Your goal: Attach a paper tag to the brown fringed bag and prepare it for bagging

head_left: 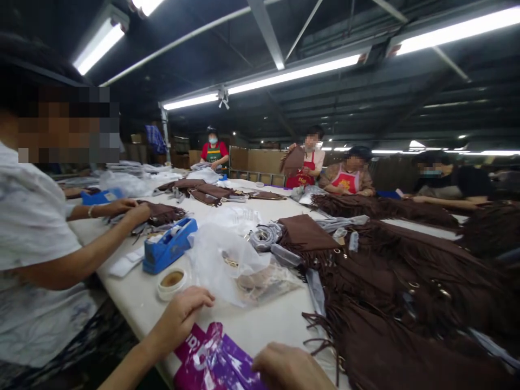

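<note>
A shiny purple plastic bag (pixel 221 357) with white lettering lies at the near edge of the table, between my two hands. My left hand (pixel 184 314) is over the bag's upper left corner, fingers stretched out to the right and holding nothing that I can see. At the bag's right side is my right hand (pixel 290 365), blurred, its fingers bent down and partly hidden. A roll of tape (pixel 170 284) stands just beyond my left hand. Past it lies a clear plastic bag (pixel 260 281) with something brownish and a metal chain in it.
A blue tape dispenser (pixel 170 246) stands at the left beside a co-worker's arms (pixel 117 233). Brown fringed bags (pixel 390 281) are heaped along the right. Several more people work around the far side of the white table (pixel 280 314).
</note>
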A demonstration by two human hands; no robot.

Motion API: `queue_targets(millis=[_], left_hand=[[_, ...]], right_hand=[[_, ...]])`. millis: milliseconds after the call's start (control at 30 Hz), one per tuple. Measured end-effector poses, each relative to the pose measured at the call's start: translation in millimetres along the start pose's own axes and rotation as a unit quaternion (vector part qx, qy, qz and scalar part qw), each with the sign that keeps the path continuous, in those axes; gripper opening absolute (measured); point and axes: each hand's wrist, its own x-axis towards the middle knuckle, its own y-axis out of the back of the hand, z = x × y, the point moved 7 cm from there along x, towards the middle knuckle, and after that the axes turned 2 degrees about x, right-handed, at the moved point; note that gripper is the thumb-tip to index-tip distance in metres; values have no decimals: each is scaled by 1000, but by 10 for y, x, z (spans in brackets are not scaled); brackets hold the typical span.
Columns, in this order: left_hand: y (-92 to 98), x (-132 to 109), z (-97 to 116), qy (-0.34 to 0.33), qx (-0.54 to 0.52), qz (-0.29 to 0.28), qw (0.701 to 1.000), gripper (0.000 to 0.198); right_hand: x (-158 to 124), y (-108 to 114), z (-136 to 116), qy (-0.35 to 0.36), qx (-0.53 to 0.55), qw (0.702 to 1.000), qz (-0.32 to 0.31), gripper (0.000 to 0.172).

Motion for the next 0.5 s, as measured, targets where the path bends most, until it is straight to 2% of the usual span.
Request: queue_targets(millis=[100, 200, 300, 367, 500], left_hand=[[-188, -36, -23, -44, 16, -64, 997, 33], [-314, -47, -58, -37, 22, -117, 992, 28], [-349, -46, -101, -21, 3, -136, 991, 26], [-354, -45, -124, -14, -8, -141, 990, 25], [-358, -47, -146, -9, -15, -145, 989, 24]], right_hand=[[330, -60, -168, -11, -38, 999, 14, 20], [467, -199, -222, -52, -81, 995, 23, 12], [510, -372, -190, -107, -94, 990, 9, 14], [520, -425, -147, -138, -66, 988, 11, 17], [527, -347, -101, -158, 17, 987, 24, 20]])
